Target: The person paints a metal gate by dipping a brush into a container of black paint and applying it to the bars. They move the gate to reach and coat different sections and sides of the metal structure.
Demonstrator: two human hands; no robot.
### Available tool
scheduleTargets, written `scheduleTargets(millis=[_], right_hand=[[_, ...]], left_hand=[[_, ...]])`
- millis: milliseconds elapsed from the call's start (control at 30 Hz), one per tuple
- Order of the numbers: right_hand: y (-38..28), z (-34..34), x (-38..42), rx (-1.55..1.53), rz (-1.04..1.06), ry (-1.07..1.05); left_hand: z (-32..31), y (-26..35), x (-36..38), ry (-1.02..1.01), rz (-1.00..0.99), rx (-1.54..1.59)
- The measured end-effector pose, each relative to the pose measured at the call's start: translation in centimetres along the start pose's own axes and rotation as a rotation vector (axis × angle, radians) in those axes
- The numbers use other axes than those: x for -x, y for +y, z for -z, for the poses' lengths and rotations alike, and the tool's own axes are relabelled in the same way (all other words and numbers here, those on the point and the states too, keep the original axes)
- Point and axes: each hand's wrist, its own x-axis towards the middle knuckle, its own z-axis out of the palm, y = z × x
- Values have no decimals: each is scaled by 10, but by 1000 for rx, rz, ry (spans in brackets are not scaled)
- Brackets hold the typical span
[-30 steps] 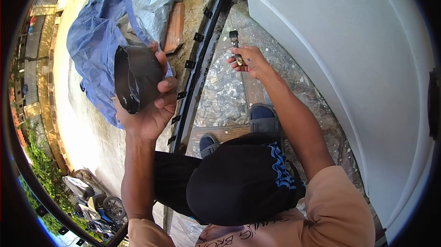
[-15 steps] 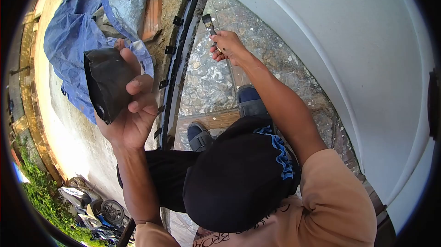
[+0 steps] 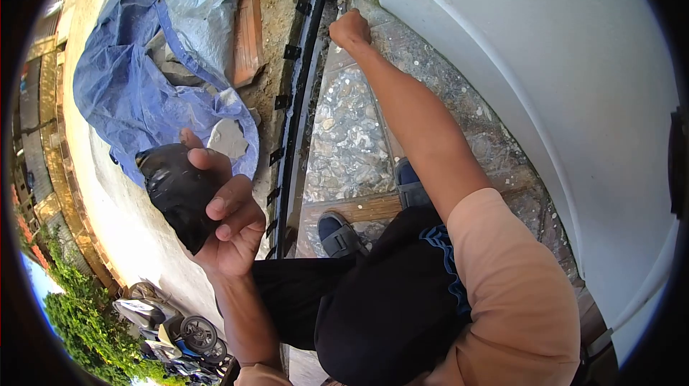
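Note:
My left hand [image 3: 233,217] is wrapped round a black container [image 3: 179,189], raised at the left above the pale ground. The container looks soft-sided, and its contents are hard to make out. My right hand [image 3: 350,29] is stretched far forward, its fingers closed round the handle of a brush [image 3: 341,3]. The brush head is at the upper end of a black metal rail [image 3: 289,92], close to its side; whether they touch cannot be told.
A blue tarp [image 3: 129,63] lies left of the rail, beside a reddish brick piece [image 3: 247,38]. A large white curved panel [image 3: 545,63] stands at the right. Sandalled feet [image 3: 339,235] rest on the stone paving [image 3: 344,128]. Motorcycles [image 3: 172,325] stand at the lower left.
My right hand has reached farther forward with the brush, to the rail's upper end. My left hand and the container have come lower, and the container is tilted differently.

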Motion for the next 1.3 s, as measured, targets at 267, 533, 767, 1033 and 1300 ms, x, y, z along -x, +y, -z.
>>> scheduleTargets(millis=[267, 533, 767, 1033, 1300], right_hand=[[-6, -15, -28, 10, 51, -28], [-4, -8, -35, 67, 16, -101], [-1, -3, -26, 58, 63, -30], [3, -19, -17, -142, 105, 208], [12, -10, -8, -20, 116, 15]], left_hand=[[7, 5, -16, 7, 8, 30], [16, 3, -29, 5, 39, 53], [16, 4, -30, 0, 37, 49], [12, 3, -29, 3, 28, 8], [11, -1, -29, -2, 39, 7]])
